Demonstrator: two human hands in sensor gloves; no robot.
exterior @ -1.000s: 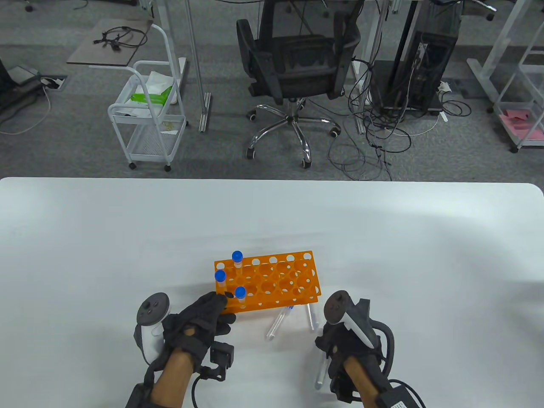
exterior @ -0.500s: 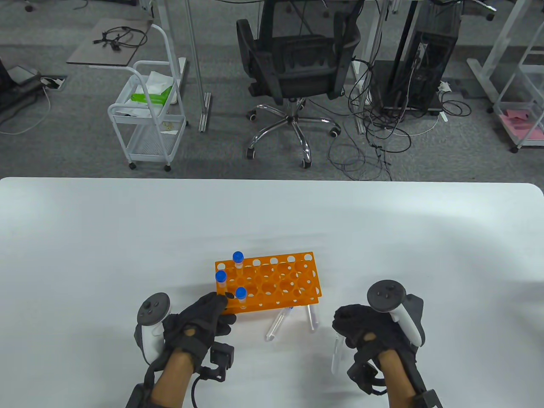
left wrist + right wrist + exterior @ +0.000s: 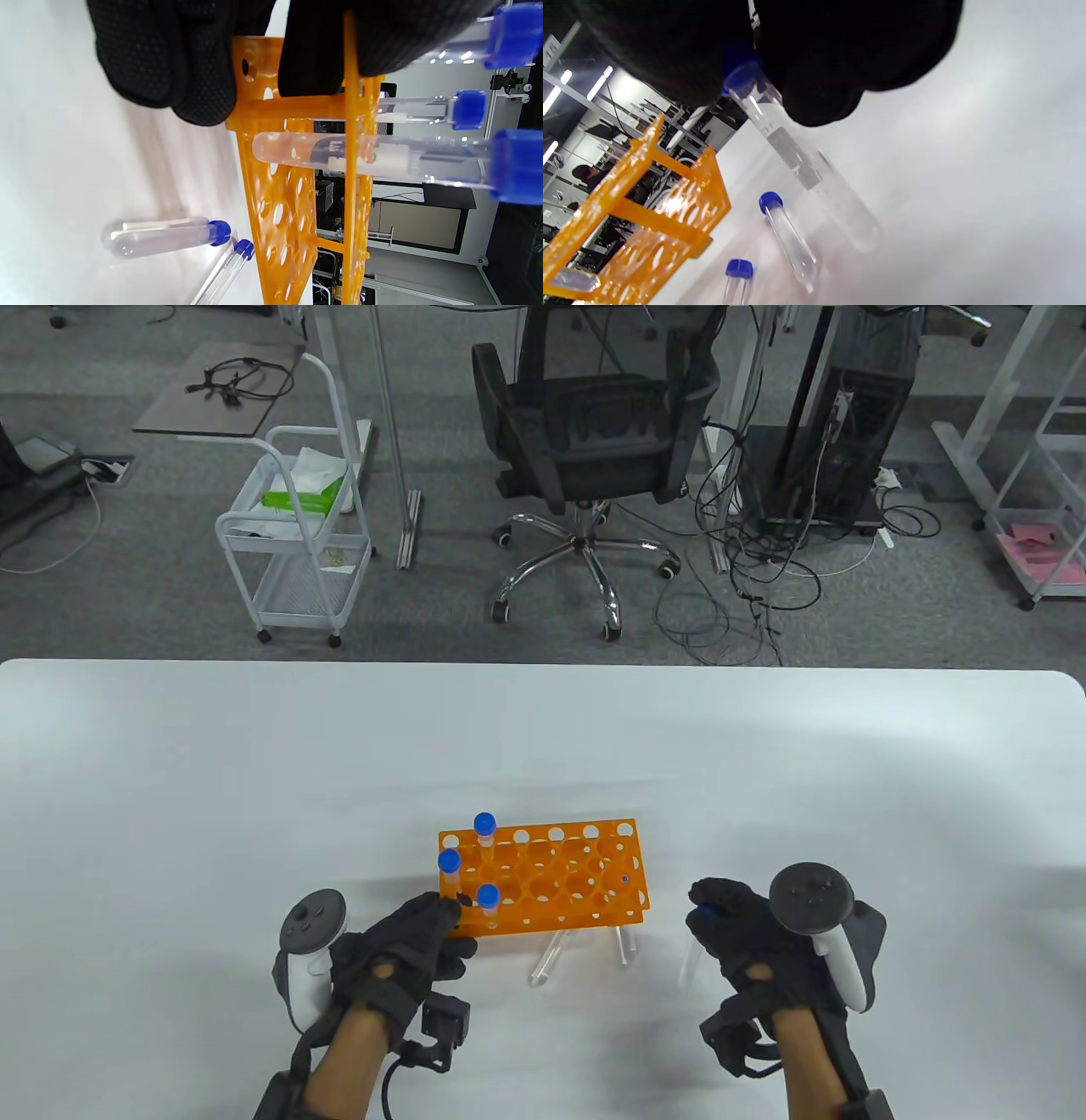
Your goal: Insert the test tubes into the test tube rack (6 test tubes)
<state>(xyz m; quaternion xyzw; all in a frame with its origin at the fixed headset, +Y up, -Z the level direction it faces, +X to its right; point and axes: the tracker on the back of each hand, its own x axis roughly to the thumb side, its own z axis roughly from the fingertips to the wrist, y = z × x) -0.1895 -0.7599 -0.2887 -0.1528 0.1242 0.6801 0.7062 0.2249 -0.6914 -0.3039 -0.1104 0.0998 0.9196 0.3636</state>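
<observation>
An orange test tube rack (image 3: 551, 882) stands on the white table, with three blue-capped tubes (image 3: 484, 831) upright at its left end. My left hand (image 3: 416, 937) grips the rack's near left corner (image 3: 297, 101). My right hand (image 3: 730, 929) holds a fourth blue-capped tube (image 3: 689, 963) near its cap, lifted to the right of the rack; the right wrist view shows that tube (image 3: 806, 169) hanging from the fingers. Two more tubes (image 3: 547, 959) lie on the table against the rack's near side; they also show in the left wrist view (image 3: 165, 237).
The white table (image 3: 254, 780) stretches far beyond the rack on all sides. Past its far edge are an office chair (image 3: 594, 449), a white cart (image 3: 297, 543) and cables on the floor.
My right hand has lifted a tube off the table and moved up and to the right with it. The rack has shifted slightly right under my left hand.
</observation>
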